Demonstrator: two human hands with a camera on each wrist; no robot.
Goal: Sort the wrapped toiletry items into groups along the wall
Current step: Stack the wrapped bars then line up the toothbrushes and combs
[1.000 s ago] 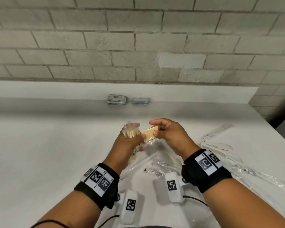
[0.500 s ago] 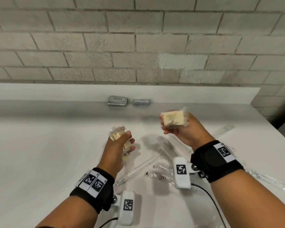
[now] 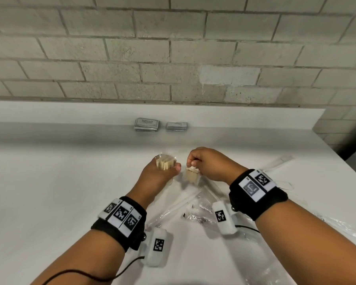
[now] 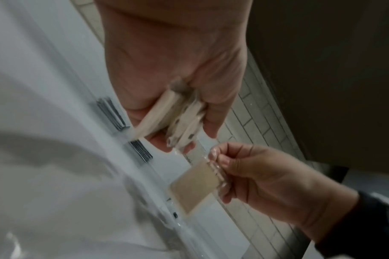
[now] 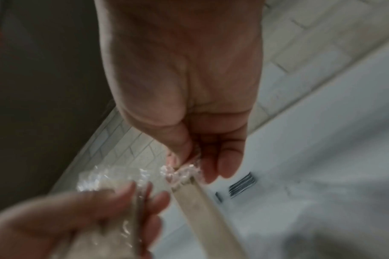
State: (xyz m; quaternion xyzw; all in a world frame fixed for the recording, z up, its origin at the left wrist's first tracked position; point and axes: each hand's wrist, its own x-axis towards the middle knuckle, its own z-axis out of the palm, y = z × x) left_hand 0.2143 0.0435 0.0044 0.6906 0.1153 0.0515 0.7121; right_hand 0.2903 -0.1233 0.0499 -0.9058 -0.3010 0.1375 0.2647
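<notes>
Since half a second ago, right hand [image 3: 209, 164] dropped to frame centre, pinching a cream soap bar in clear wrap [image 3: 191, 175] beside left hand [image 3: 159, 174] clutching a bundle of wrapped cream bars [image 3: 165, 162]. Advise tucking it in squarely, avoiding slippage.

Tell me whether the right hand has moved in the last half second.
Yes. The right hand has dropped lower and nearer, away from the sachet stacks at the wall, closing on the left hand; it pinches a wrapped soap.

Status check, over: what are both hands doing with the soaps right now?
Left hand grips a bundle of wrapped soaps. Right hand pinches one wrapped soap by its wrapper edge. Two sachet stacks at the wall. Loose wrapped items under the hands.
</notes>
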